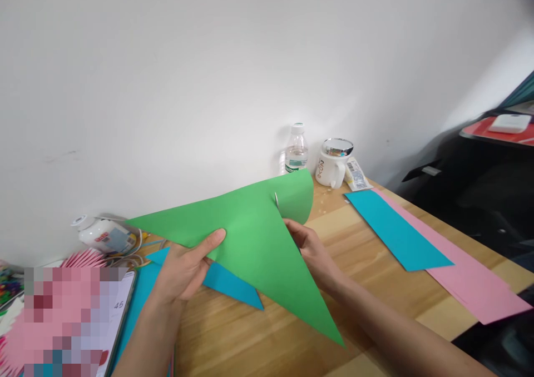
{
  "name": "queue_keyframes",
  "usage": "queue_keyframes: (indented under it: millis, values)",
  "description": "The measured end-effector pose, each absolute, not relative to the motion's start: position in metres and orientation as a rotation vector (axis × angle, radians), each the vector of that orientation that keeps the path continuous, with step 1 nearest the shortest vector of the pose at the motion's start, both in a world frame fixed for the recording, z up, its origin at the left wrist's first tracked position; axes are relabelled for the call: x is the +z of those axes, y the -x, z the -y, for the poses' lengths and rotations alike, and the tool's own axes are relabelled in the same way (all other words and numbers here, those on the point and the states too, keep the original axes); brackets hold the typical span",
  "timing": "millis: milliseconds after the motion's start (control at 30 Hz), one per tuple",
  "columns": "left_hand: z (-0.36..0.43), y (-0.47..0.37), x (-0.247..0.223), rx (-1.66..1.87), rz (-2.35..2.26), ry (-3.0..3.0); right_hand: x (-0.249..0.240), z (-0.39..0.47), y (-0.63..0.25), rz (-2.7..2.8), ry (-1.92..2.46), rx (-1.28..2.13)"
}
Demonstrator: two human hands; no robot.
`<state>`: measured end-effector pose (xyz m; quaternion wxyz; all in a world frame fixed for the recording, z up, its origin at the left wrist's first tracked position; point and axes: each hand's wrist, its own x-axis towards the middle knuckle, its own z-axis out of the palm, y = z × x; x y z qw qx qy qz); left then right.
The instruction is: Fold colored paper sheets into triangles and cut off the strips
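Observation:
A large sheet of green paper (246, 216) is held up above the wooden table, its right part curled over. My left hand (189, 263) pinches its lower left edge, thumb on top and fingers beneath. Behind the right part of the sheet is my right hand (306, 246), its fingers closed and partly hidden by the paper. A metal scissor blade (276, 200) shows at a cut in the green paper, just above my right hand. The scissor handles are mostly hidden.
Blue (396, 229) and pink paper strips (475, 279) lie on the table (354, 310) at right. Against the wall stand a water bottle (296, 149) and a white mug (329, 168). At left are a white bottle (104, 235), a tablet (120, 316) and more blue paper (236, 288).

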<state>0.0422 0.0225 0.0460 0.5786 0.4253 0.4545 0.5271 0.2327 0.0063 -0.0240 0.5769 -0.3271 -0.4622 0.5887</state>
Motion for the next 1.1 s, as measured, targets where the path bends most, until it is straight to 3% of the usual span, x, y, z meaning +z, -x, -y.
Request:
queue_keyframes:
  millis: [1100]
  values:
    - [-0.0187, -0.0448, 0.049, 1.241, -1.048, -0.991, -0.0253, -0.0075, -0.2319, 1.08, 0.761, 1.239]
